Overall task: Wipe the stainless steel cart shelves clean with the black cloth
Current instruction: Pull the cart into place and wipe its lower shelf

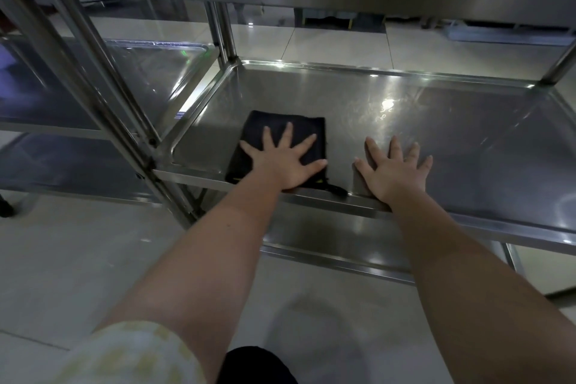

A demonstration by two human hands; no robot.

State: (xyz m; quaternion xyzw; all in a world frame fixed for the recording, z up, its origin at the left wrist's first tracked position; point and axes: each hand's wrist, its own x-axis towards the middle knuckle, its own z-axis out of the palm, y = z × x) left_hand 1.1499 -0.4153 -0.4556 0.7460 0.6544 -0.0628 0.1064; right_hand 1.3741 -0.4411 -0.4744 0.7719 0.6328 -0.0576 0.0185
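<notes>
Folded black cloth (282,131) flat on steel shelf (452,121).

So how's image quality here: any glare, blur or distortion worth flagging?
Head view: dim overall, bright glare patch on the middle shelf beyond the right hand; wide-angle bending of the cart posts; the black cloth under the left hand loses detail; floor near bottom edge smeared.

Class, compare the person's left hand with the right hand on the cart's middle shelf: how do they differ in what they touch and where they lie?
The left hand presses flat on the folded black cloth; the right hand lies on bare steel of the shelf. The left hand sits nearer the shelf's left corner post, the right hand nearer the middle. Both are palm down, fingers spread, near the front rim.
</notes>
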